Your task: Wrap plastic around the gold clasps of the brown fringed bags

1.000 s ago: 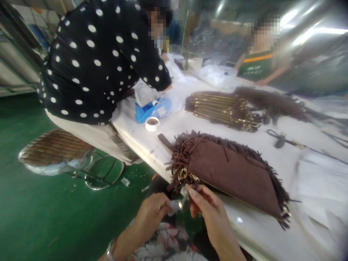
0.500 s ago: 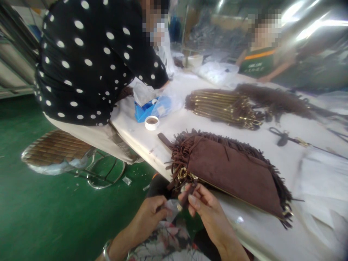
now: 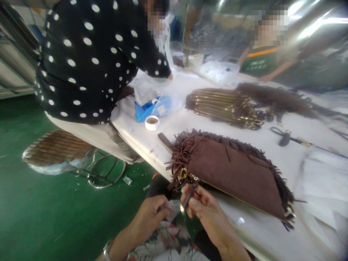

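Note:
A brown suede bag (image 3: pixel 233 174) with fringed edges and a gold zipper lies at the table's near edge. My right hand (image 3: pixel 208 210) pinches a short brown strap (image 3: pixel 189 197) that hangs from the bag's zipper end, close to some gold rings (image 3: pixel 182 174). A shiny metal tip (image 3: pixel 182 208) shows at the strap's lower end. In my left hand (image 3: pixel 152 214) a small piece of clear plastic (image 3: pixel 172 210) is gripped between thumb and fingers, just left of that tip. Whether plastic and tip touch, I cannot tell.
A tape roll (image 3: pixel 152 123) and a blue tape dispenser (image 3: pixel 146 108) sit behind the bag. Stacked brown bags with gold zippers (image 3: pixel 220 103) lie farther back. A person in polka dots (image 3: pixel 89 61) leans in at left by a stool (image 3: pixel 57 148); another person (image 3: pixel 261 61) stands across.
The plastic in my left hand and the strap have come slightly apart, and the metal tip now shows more plainly. The person in polka dots has shifted a little to the right.

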Demonstrator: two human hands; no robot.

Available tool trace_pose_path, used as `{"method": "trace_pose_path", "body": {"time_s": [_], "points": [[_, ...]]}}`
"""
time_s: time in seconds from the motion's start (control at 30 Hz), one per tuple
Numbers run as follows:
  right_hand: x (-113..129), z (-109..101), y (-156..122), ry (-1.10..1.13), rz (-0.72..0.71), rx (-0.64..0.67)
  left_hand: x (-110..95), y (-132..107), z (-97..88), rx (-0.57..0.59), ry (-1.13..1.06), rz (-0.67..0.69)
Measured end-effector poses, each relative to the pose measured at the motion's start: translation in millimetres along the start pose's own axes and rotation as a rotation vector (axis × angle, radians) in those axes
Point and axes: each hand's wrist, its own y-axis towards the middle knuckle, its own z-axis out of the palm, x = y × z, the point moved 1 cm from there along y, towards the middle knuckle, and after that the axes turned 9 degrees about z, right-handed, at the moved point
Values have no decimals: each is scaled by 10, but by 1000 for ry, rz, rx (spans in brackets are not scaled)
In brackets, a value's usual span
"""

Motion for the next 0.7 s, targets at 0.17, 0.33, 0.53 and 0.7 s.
{"method": "trace_pose_path", "body": {"time_s": [0.17,0.33,0.53,0.7], "points": [[51,67,0,-113,-1,-110,24,-2,-5,-8,24,12],[86,140,-9,-225,-28,-167,21,-10,-10,-9,74,26],[104,147,1,-221,-22,-169,10,-19,-1,23,56,10],[104,139,11,-233,-23,-165,-15,-5,-3,41,-7,-13]]}}
